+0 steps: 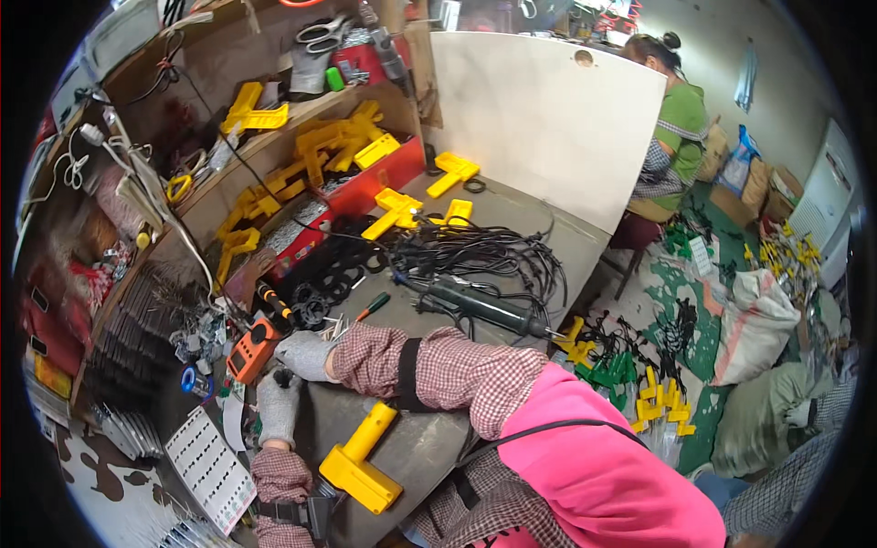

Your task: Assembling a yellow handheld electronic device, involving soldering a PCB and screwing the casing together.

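My left hand (pixel 278 407), in a grey glove with dark fingertips, is at the lower left of the bench with its fingers drawn together. My right hand (pixel 305 354), gloved the same way, reaches in just above it, the fingers of both meeting close by. Whatever they pinch is too small to make out. Touching or very near the right fingers is an orange meter (pixel 256 349) with a round dial. A yellow T-shaped plastic housing (pixel 362 461) lies on the bench beside my left forearm.
Black cables (pixel 484 251) and a dark cylindrical power tool (pixel 484 307) lie beyond my right arm. Yellow housings (pixel 343 137) fill red bins behind. A sheet of labels (pixel 210 468) lies at left. Past a white partition (pixel 548 119), a co-worker in green (pixel 681 128) sits.
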### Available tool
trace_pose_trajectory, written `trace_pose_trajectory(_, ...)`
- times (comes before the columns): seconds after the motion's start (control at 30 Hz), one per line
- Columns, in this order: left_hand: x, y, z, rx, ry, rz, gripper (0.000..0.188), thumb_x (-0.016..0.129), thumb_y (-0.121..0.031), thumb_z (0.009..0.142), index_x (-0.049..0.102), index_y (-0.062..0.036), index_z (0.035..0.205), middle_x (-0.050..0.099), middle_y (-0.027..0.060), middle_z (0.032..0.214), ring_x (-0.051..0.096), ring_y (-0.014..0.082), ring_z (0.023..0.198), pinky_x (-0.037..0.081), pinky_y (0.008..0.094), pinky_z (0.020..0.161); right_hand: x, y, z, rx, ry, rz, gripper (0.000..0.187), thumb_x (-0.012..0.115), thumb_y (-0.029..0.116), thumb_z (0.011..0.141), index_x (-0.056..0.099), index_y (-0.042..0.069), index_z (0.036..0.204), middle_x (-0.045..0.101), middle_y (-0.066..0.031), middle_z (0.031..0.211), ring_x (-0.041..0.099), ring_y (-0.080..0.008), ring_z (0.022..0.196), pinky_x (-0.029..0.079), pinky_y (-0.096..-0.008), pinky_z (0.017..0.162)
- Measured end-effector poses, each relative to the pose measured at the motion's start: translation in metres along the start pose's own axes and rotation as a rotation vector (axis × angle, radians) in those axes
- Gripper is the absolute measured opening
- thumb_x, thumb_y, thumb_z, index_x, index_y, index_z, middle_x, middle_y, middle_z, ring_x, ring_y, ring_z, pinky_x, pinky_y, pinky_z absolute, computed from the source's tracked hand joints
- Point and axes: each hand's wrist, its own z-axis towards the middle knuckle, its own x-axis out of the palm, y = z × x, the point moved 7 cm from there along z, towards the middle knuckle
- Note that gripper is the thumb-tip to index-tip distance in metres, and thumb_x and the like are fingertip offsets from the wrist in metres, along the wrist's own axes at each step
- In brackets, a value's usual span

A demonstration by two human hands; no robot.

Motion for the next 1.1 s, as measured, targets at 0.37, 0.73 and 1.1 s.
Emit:
trace_pose_trajectory(0.37,-0.031,-0.020,-0.034,0.179,-0.134,0.010,0.018,0.062,-0.009,0.088,0.069,-0.0015,0.102,0.072,0.0173,0.098,0.070,0.0292,0.095,0.054,0.0378,0.083,-0.032,-0.016,-0.015,0.010,0.054,-0.077,0.014,0.057,0.008,0.083,0.069,0.004,0.090,0.070,-0.0221,0.090,0.069,-0.0408,0.087,0.054,-0.0504,0.079)
trace_pose_trajectory(0.73,-0.046,-0.062,-0.235,0.146,0.203,-0.544,0.013,0.069,-0.013,0.089,0.067,-0.0123,0.102,0.048,0.0139,0.150,0.028,0.0392,0.147,0.022,0.0537,0.119,-0.080,0.123,-0.199,-0.302,0.553,0.443,0.014,0.070,0.006,0.083,0.065,0.008,0.096,0.066,-0.0102,0.093,0.068,-0.0276,0.089,0.055,-0.0368,0.079)
trace_pose_trajectory(1.1,-0.036,-0.068,-0.243,0.248,0.155,-0.411,0.018,0.071,-0.023,0.090,0.075,-0.0181,0.107,0.062,0.0047,0.134,0.038,0.0363,0.141,0.024,0.0548,0.117,-0.072,0.137,-0.218,-0.423,0.396,0.444,0.022,0.075,0.004,0.079,0.063,0.009,0.097,0.062,-0.0098,0.096,0.063,-0.0322,0.092,0.052,-0.0410,0.081)
